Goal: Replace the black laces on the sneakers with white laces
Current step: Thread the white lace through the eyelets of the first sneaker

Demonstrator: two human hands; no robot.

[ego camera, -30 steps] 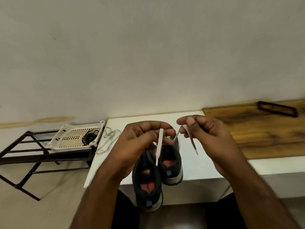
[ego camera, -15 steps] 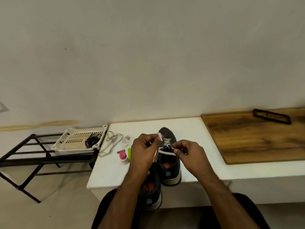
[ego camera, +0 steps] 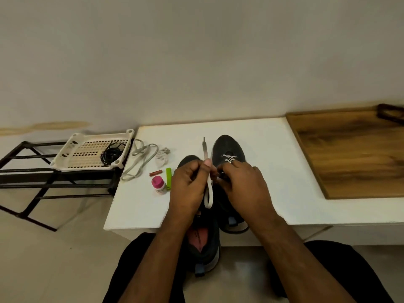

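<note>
White tabletop [ego camera: 262, 149] carries two dark sneakers. Your left hand [ego camera: 189, 186] pinches the white lace [ego camera: 207, 169], whose end stands up above your fingers while a loop hangs below them. Your right hand [ego camera: 242, 184] curls its fingers at the eyelets of the right sneaker [ego camera: 229, 147]; the left sneaker [ego camera: 203, 243] lies under your left wrist.

A domestic room — likely a home entryway or utility corner — is showing here. A low white table [ego camera: 262, 154] is standing against a plain painted wall [ego camera: 196, 51]. Left of the table, a black metal rack [ego camera: 32, 178] is carrying a perforated plastic tray [ego camera: 87, 154]; right of it, a wooden board [ego camera: 354, 154] is lying flat. Pale floor tiles [ego camera: 54, 259] are running beneath the table.
</note>
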